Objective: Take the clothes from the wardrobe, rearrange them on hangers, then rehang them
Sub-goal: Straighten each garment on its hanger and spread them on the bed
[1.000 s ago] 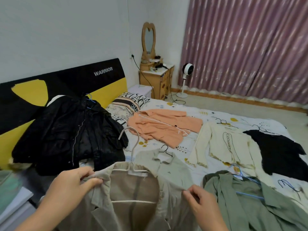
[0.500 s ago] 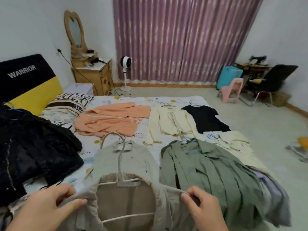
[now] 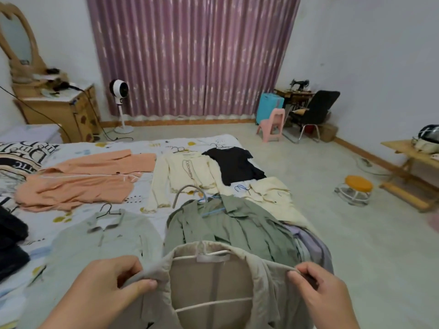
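Observation:
I hold a beige jacket (image 3: 213, 276) on a white hanger (image 3: 209, 254) up in front of me. My left hand (image 3: 114, 283) pinches its left shoulder and my right hand (image 3: 318, 288) pinches its right shoulder. The hanger's grey hook (image 3: 187, 189) sticks up over the bed. On the bed (image 3: 147, 144) behind it lie an olive green shirt (image 3: 237, 226), a pale green shirt (image 3: 104, 238), an orange jacket (image 3: 78, 179), a cream cardigan (image 3: 183, 174), a black top (image 3: 232, 165) and a pale yellow garment (image 3: 270, 193), several on hangers.
A black jacket (image 3: 9, 241) lies at the bed's left edge beside a patterned pillow (image 3: 21, 155). A wooden dresser (image 3: 64, 108), a standing fan (image 3: 120, 91), a pink chair (image 3: 273, 124), a black chair (image 3: 316, 110), a small orange stool (image 3: 356, 186) and a low wooden table (image 3: 408, 153) stand around the open floor.
My view has swung right, away from the headboard toward the curtain and floor. The beige jacket has moved right with both hands and now hangs in front of the olive shirt.

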`<control>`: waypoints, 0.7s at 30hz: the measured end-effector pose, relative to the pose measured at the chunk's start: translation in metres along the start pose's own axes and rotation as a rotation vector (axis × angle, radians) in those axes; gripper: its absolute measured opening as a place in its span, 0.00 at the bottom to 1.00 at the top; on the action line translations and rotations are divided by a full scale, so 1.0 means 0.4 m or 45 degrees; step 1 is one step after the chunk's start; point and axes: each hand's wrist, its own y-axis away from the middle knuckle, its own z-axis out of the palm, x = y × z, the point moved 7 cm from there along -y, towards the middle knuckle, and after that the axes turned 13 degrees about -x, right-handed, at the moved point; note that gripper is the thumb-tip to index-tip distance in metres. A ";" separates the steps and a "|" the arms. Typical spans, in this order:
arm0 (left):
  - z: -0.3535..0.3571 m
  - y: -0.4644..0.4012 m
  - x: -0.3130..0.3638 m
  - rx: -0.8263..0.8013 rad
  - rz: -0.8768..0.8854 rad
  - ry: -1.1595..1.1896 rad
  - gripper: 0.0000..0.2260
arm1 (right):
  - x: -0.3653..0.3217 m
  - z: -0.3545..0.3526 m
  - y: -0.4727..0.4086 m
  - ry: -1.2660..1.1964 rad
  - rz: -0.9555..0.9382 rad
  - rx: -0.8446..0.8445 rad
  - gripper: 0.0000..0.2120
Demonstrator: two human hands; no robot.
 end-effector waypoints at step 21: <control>0.203 -0.567 0.198 0.265 -0.090 0.357 0.13 | 0.224 -0.222 -0.685 0.141 -0.001 -0.189 0.11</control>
